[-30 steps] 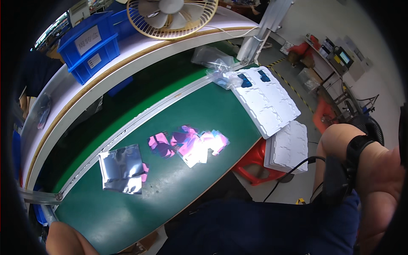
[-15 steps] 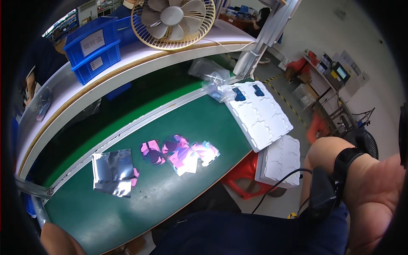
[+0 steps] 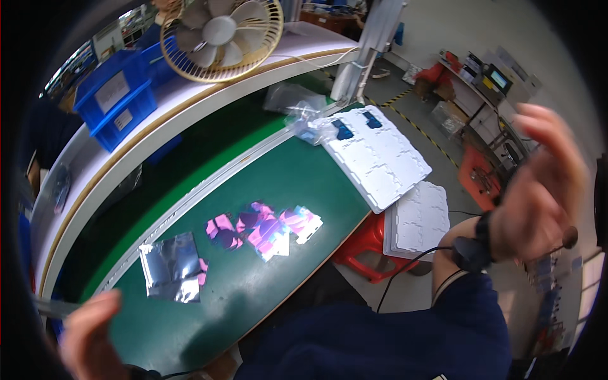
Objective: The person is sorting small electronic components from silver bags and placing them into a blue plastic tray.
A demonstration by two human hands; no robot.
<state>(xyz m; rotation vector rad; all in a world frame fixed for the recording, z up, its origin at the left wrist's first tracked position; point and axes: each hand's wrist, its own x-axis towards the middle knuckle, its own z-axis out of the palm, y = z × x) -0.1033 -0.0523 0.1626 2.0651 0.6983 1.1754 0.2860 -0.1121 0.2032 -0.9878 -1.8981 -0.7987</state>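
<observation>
My right hand (image 3: 541,190) is raised at the right, blurred, its fingers apart and nothing seen in them. A dark strap with a black device (image 3: 470,253) and a cable is round that wrist. At the lower left, my left hand (image 3: 92,335) hovers over the bench's near corner, fingers loosely apart and partly cut off by the rim. Nearest to it lies a shiny silver bag (image 3: 171,269) on the green bench top (image 3: 253,297). To the bag's right, several pink and purple glossy film pieces (image 3: 263,231) lie in a loose, overlapping spread.
A white foam tray (image 3: 380,158) with two dark blue pieces rests at the bench's right end, beside crumpled clear plastic (image 3: 304,117). Another white tray (image 3: 418,218) sits on a red stool (image 3: 364,253). Above, a shelf holds a fan (image 3: 218,31) and stacked blue bins (image 3: 120,101).
My right hand has swung up and turned, its fingers now in view. My left hand has come into view at the lower left. The whole view has shifted slightly.
</observation>
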